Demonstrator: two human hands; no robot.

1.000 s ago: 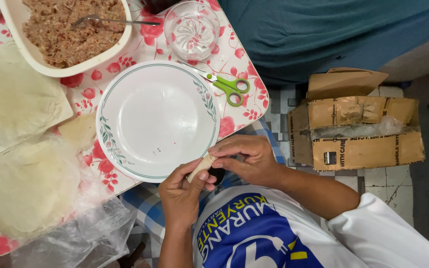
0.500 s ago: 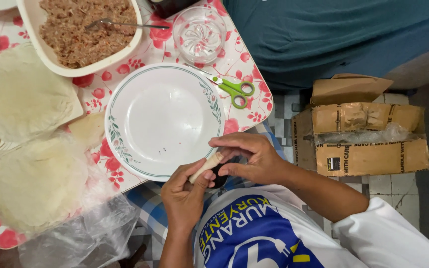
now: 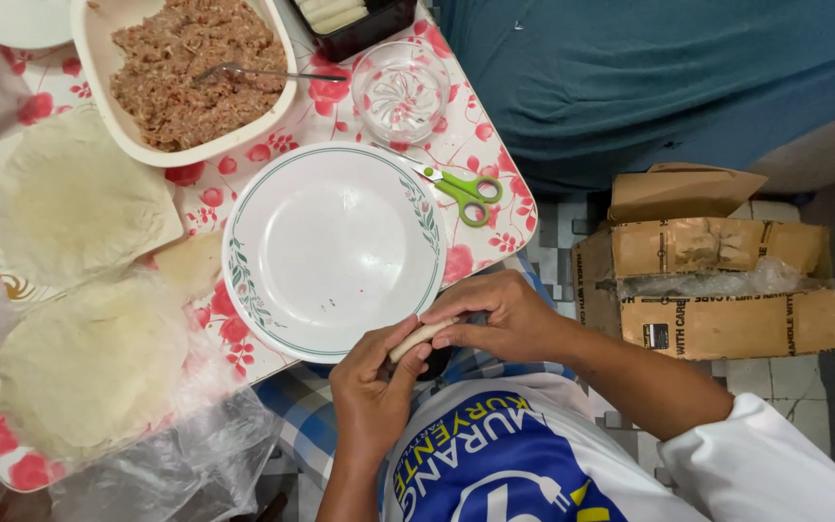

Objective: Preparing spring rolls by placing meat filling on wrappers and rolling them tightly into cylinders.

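Note:
A thin pale roll of wrapper [image 3: 419, 338] is pinched between both hands just below the rim of an empty white plate [image 3: 332, 249] with a green leaf border. My left hand [image 3: 371, 389] holds the roll's lower end with thumb and fingers. My right hand [image 3: 501, 316] curls over its upper end from the right. Both hands hover off the table's near edge, above my lap.
A cream dish of minced meat [image 3: 191, 70] with a fork [image 3: 268, 72] stands at the back. A glass bowl [image 3: 401, 90], green-handled scissors [image 3: 463, 190] and stacks of round wrappers [image 3: 74, 203] [image 3: 89, 362] lie around the plate. A cardboard box [image 3: 717, 275] sits on the floor at right.
The view has shifted a little, so the table sits further right and lower. Both hands stay closed on the roll, turning it slightly.

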